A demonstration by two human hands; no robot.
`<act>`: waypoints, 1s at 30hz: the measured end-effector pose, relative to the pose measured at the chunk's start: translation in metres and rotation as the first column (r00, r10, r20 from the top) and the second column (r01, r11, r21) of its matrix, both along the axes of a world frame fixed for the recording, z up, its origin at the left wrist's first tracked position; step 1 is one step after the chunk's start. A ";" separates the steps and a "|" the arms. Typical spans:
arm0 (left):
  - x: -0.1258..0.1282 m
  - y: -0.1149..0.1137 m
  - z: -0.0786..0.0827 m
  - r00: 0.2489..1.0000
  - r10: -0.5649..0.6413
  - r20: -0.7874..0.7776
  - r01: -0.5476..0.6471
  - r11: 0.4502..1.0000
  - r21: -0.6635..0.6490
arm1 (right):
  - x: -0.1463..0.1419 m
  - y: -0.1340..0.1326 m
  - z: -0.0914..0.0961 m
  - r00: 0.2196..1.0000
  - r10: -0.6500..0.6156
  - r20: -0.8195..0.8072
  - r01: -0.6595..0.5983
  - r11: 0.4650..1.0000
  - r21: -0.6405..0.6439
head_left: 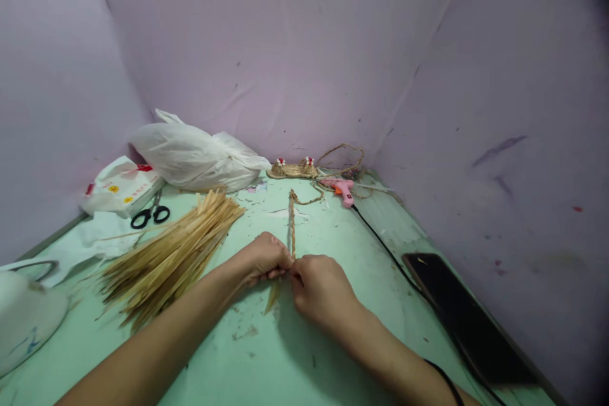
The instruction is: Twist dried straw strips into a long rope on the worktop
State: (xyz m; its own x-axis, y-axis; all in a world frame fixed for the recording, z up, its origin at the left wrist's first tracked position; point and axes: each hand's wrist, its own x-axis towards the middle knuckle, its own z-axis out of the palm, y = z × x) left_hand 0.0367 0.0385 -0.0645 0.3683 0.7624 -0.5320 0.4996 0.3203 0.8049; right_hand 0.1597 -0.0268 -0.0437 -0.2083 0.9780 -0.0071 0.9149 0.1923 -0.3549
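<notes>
A thin braided straw cord [292, 228] runs along the green table from near its middle toward me. My left hand [267, 258] and my right hand [320, 285] meet at its near end, both closed with fingers pinched on it. Below my left hand a loose dry strip [273, 297] pokes out. The exact grip is hidden behind the fingers. At the far end the cord bends right into a thinner curl. Left of my hands lies a large bundle of dry straw strips [176, 254].
Black-handled scissors [150, 216], a tissue pack [124, 187] and a white plastic bag [195, 155] lie at the back left. A pink glue gun [343, 190] is beside small woven slippers [294, 170]. A dark phone-like slab [466, 317] lies right, its edge crossed by the cable [385, 250].
</notes>
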 end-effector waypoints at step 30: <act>0.018 -0.036 0.030 0.957 0.069 -0.283 0.046 0.923 0.382 | 0.008 0.031 -0.025 0.367 -0.533 -0.763 0.029 0.826 -0.563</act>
